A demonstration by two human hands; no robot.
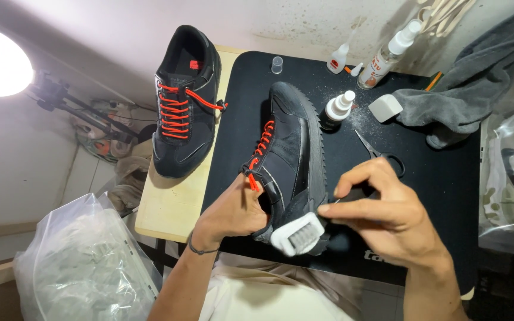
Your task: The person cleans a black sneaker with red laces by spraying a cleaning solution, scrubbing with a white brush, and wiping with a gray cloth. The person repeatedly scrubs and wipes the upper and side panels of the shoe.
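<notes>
Black rubbery mat point(447, 178) covers most of the wooden table point(168, 208), and on it, tipped onto its side with the sole turned to the right, lies a black shoe point(290, 142) with red laces, held near the front edge of the mat between both hands; a second black shoe point(184, 98) with the same red laces stands upright on the bare wood at the left, well apart from the first. A grey towel point(465, 95) is bunched at the far right corner. The left hand point(233, 214) is closed around the heel end of the tipped shoe, thumb by the lace ends. The right hand point(388, 214) pinches the handle of a white brush point(297, 235), whose bristles rest against the shoe's heel. Behind this hand, scissors point(382, 156) lie on the mat. Further back stand a spray bottle point(388, 56), a small dark bottle with a white cap point(335, 112), a white eraser-like block point(385, 107) just beside the towel, and a small glue tube point(337, 59)
</notes>
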